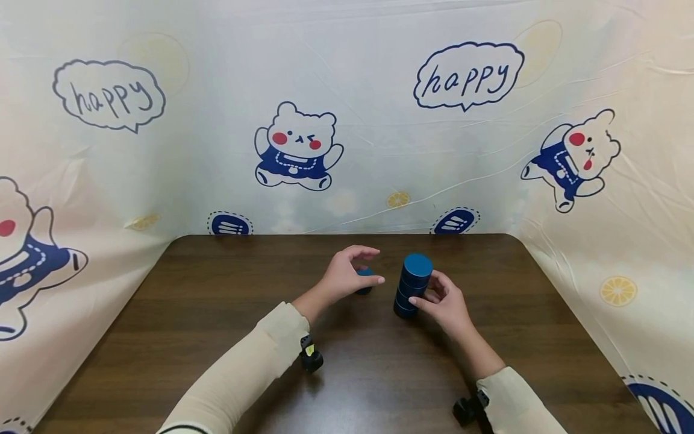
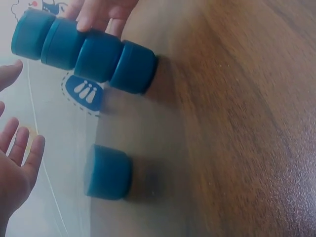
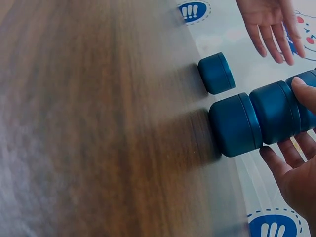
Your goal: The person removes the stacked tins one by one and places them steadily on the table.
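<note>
Several blue round lidded tins stand in an upright stack (image 1: 410, 288) on the table. My right hand (image 1: 449, 306) grips this stack from the right, with its thumb (image 3: 302, 92) on the near side and its fingers behind. A single matching tin (image 2: 109, 173) stands on the table to the left of the stack. My left hand (image 1: 343, 275) is nearest to that tin, above it and overlapping it in the head view. Its thumb and fingers are spread apart with nothing between them, and both wrist views show it apart from the tins.
The brown wooden table (image 1: 217, 313) has rounded far corners. A pale cloth (image 1: 368, 157) printed with bears and the word "happy" hangs behind it and along both sides. A black wrist camera (image 1: 311, 360) is strapped at the left cuff, another camera (image 1: 465, 411) at the right.
</note>
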`<act>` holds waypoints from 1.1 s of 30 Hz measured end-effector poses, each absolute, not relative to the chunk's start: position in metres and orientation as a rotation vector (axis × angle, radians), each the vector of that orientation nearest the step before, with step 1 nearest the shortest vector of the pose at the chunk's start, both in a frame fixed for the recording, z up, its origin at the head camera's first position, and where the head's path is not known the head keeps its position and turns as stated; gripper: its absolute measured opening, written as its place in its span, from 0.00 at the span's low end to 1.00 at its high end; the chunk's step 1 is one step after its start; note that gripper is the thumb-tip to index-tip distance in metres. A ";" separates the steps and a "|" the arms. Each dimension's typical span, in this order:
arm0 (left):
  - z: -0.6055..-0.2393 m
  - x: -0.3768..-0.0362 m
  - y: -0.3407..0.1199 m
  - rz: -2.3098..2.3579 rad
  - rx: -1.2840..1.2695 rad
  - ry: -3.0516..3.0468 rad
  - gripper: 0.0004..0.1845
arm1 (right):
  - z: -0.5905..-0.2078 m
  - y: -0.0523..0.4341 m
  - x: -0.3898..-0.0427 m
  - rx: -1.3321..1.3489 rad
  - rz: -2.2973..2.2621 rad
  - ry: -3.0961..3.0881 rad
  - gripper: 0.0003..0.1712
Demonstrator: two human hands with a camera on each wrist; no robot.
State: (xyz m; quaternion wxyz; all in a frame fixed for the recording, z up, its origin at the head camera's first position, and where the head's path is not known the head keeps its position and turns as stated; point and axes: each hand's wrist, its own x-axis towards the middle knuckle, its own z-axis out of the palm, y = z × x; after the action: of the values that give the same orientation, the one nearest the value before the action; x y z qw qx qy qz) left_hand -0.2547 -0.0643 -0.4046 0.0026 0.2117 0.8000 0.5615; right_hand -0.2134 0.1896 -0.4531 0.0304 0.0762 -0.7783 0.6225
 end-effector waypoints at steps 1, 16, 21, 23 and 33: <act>-0.403 -0.254 -0.064 1.769 0.675 2.498 0.27 | -0.453 0.190 -0.213 0.232 1.920 -2.400 0.38; -0.358 -0.232 -0.058 1.680 0.858 2.393 0.33 | -0.451 0.188 -0.210 0.241 1.964 -2.368 0.37; -0.345 -0.221 -0.055 1.637 0.891 2.403 0.32 | -0.451 0.187 -0.211 0.237 1.986 -2.351 0.38; -0.349 -0.224 -0.053 1.638 0.893 2.392 0.32 | -0.449 0.186 -0.210 0.233 1.993 -2.346 0.38; -0.375 -0.241 -0.038 1.622 0.918 2.410 0.35 | -0.452 0.186 -0.210 0.254 1.970 -2.334 0.37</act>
State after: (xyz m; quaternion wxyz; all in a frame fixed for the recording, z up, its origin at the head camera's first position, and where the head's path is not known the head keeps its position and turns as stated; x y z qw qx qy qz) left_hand -0.2412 -0.0376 -0.3751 0.0476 0.3010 0.7902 0.5317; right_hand -0.2104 0.1864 -0.4523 0.0385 0.0830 -0.7610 0.6423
